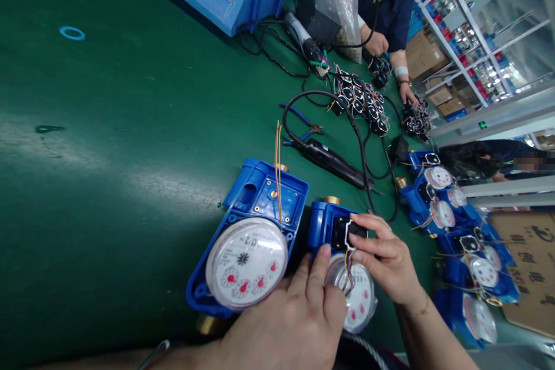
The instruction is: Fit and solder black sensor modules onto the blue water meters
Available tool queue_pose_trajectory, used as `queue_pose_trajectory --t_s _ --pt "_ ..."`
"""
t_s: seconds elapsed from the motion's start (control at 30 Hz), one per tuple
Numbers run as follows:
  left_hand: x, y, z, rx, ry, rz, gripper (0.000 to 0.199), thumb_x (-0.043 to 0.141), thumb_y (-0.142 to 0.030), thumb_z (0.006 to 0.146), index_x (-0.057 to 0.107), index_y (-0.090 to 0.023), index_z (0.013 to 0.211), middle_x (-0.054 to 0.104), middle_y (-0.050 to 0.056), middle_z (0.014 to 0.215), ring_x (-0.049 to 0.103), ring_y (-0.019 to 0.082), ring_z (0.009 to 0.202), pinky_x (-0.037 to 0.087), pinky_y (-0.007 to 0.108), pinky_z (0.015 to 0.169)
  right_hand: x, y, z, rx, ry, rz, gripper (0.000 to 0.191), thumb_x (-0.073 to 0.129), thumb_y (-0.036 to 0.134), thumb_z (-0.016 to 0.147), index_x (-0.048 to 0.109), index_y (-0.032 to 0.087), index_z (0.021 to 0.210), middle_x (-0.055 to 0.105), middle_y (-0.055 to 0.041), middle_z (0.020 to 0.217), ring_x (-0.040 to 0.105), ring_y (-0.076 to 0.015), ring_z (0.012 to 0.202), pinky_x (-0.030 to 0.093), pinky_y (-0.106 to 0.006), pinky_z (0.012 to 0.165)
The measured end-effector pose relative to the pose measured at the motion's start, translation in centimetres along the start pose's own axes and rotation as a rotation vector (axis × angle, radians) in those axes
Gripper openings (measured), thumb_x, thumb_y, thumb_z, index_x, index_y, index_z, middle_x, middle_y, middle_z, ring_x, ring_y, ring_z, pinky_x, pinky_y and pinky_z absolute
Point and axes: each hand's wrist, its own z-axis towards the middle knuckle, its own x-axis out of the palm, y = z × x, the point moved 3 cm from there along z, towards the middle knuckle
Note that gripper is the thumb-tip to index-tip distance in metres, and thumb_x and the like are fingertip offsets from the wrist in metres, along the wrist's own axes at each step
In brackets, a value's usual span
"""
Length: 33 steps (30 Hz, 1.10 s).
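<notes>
A blue-bodied water meter [318,225] lies under both hands on the green worktop [130,98]. The right hand [390,257] pinches a black module [341,235] between fingertips and thumb, at this meter's far end; coloured wires [348,272] hang from the module over the meter's dial [362,300]. The left hand [290,318] reaches across this meter's left side, fingertips touching the housing; whether it grips cannot be told. Just left of this meter lies a second water meter [247,263]. Beyond this meter are a black electric screwdriver [336,165], pliers [315,127] and, farther, wired black modules [359,98]; more water meters [483,272] crowd its right.
</notes>
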Motion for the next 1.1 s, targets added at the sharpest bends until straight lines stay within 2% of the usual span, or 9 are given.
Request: queue_pose_trajectory --t_s 0.17,0.27,0.33,0.43,0.53,0.63,0.73,0.93,1.1 --pt "-0.1 0.2 0.2 0.013 -0.01 0.0 0.031 0.04 -0.015 0.08 0.057 -0.008 0.106 0.044 0.03 0.13 0.056 0.036 0.11 0.055 0.042 0.081 0.3 -0.4 -0.1 -0.006 -0.054 0.017 0.018 0.056 0.045 0.087 0.068 0.04 0.099 0.057 0.0021 0.123 0.04 -0.0267 0.115 0.024 -0.056 0.102" --pt "-0.3 0.3 0.2 0.025 -0.013 0.022 0.032 0.038 -0.013 0.08 0.058 -0.008 0.104 0.046 0.03 0.128 0.058 0.035 0.107 0.055 0.039 0.079 1.0 -0.9 -0.2 0.043 -0.133 0.135 0.02 0.056 0.043 0.087 0.065 0.04 0.104 0.055 0.0023 0.124 0.039 -0.025 0.119 0.021 -0.053 0.107" --pt "-0.5 0.4 0.0 0.021 -0.035 0.041 0.032 0.037 -0.011 0.08 0.059 -0.009 0.103 0.047 0.029 0.127 0.057 0.035 0.107 0.055 0.039 0.079 1.6 -1.1 -0.1 0.113 -0.205 0.249 0.033 0.06 0.043 0.085 0.056 0.04 0.117 0.042 0.0027 0.137 0.032 -0.0243 0.127 0.022 -0.049 0.109" --pt "-0.6 0.4 -0.2 0.055 -0.044 0.061 0.034 0.035 -0.009 0.079 0.06 -0.01 0.102 0.048 0.028 0.126 0.058 0.035 0.105 0.056 0.038 0.077 2.6 -1.1 0.0 0.281 -0.256 0.465 0.065 0.06 0.047 0.082 0.029 0.036 0.138 0.021 -0.0021 0.148 0.03 -0.0248 0.132 0.035 -0.044 0.105" --pt "-0.6 0.6 -0.1 0.083 -0.048 0.084 0.035 0.032 -0.008 0.08 0.061 -0.01 0.101 0.05 0.028 0.125 0.059 0.034 0.105 0.056 0.037 0.076 3.5 -0.4 0.1 0.457 -0.195 0.683 0.072 0.055 0.046 0.084 0.014 0.03 0.141 0.036 -0.0093 0.139 0.049 -0.0252 0.118 0.048 -0.04 0.093" --pt "-0.7 0.8 0.2 0.094 -0.076 0.113 0.036 0.031 -0.007 0.081 0.062 -0.011 0.099 0.052 0.027 0.123 0.059 0.033 0.105 0.056 0.035 0.077 4.1 0.6 0.1 0.571 -0.135 0.845 0.062 0.051 0.042 0.086 0.021 0.025 0.137 0.054 -0.0102 0.121 0.062 -0.0246 0.097 0.052 -0.04 0.085" --pt "-0.5 0.8 0.3 0.109 -0.097 0.125 0.035 0.03 -0.007 0.082 0.062 -0.012 0.095 0.054 0.026 0.121 0.061 0.032 0.101 0.057 0.034 0.073 4.2 1.1 0.2 0.625 -0.14 0.927 0.055 0.051 0.038 0.085 0.024 0.024 0.131 0.057 -0.0096 0.115 0.064 -0.0233 0.088 0.053 -0.038 0.081" --pt "-0.6 0.5 0.1 0.117 -0.152 0.131 0.041 0.024 -0.006 0.083 0.063 -0.012 0.094 0.057 0.025 0.117 0.063 0.031 0.097 0.057 0.033 0.07 4.1 1.4 0.7 0.638 -0.125 0.903 0.041 0.046 0.032 0.086 0.029 0.024 0.123 0.056 -0.0077 0.113 0.062 -0.0215 0.09 0.053 -0.035 0.079" --pt "-0.6 0.7 0.3 0.115 -0.141 0.135 0.044 0.023 -0.003 0.081 0.064 -0.012 0.093 0.058 0.025 0.115 0.064 0.03 0.095 0.057 0.032 0.07 3.3 0.7 0.2 0.536 -0.097 0.637 0.05 0.042 0.038 0.091 0.023 0.026 0.136 0.051 -0.0097 0.119 0.055 -0.0244 0.105 0.049 -0.041 0.086"
